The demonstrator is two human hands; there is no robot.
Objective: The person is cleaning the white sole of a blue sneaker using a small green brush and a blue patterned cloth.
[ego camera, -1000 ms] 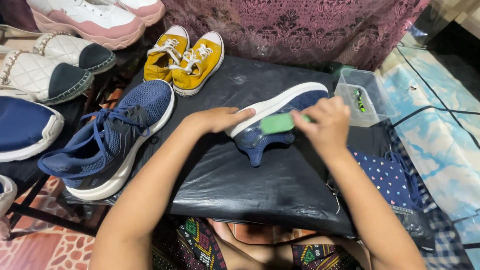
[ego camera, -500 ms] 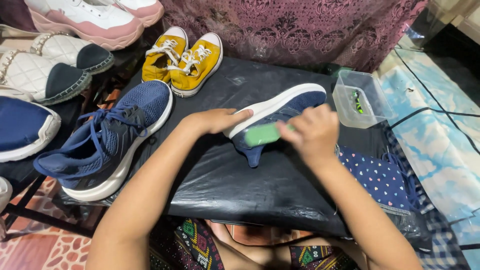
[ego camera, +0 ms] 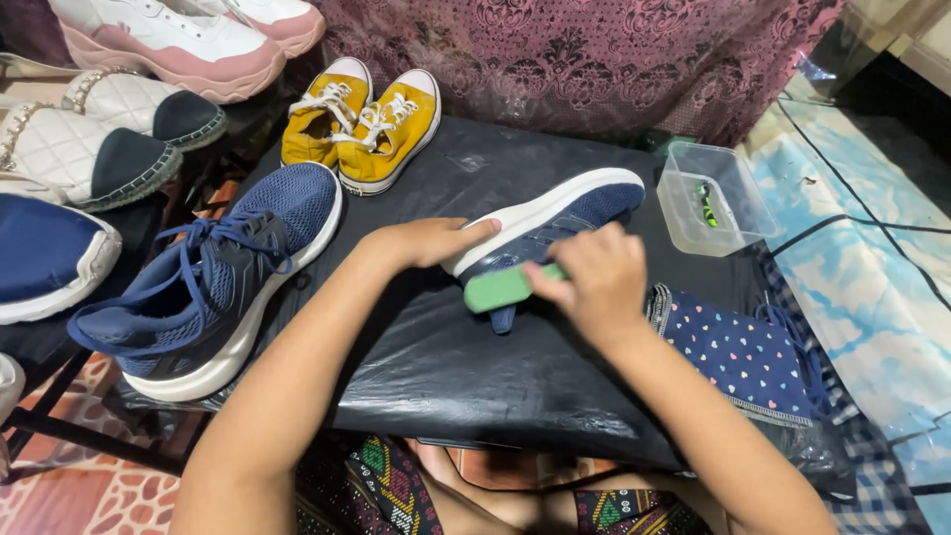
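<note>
- The right hand [ego camera: 592, 279] is closed around a green brush [ego camera: 503, 287], fingers wrapped over its far end, so only the near end shows to the left of the knuckles, at centre frame.
- The brush lies against the upper of a navy sneaker [ego camera: 543, 230], which is tipped on its side on the black plastic sheet [ego camera: 466, 367], white sole edge facing upper left.
- The left hand [ego camera: 428, 241] lies flat and unclenched on that sole edge, pressing down rather than gripping (a good brace, since the shoe is tilted and the sheet looks slick).
- Short strokes along the knit, away from the bracing fingers, look best; the bristles themselves are hidden.
- Keeping the left palm near the brushed patch should stop the shoe rocking.
- Its mate, a laced navy sneaker [ego camera: 203, 272], sits upright at left.
- A yellow pair [ego camera: 362, 121] stands behind, top centre.
- A clear plastic tub [ego camera: 715, 203] is at upper right, well apart from the hands.
- A dotted navy cloth [ego camera: 738, 352] lies just beside the right forearm.
</note>
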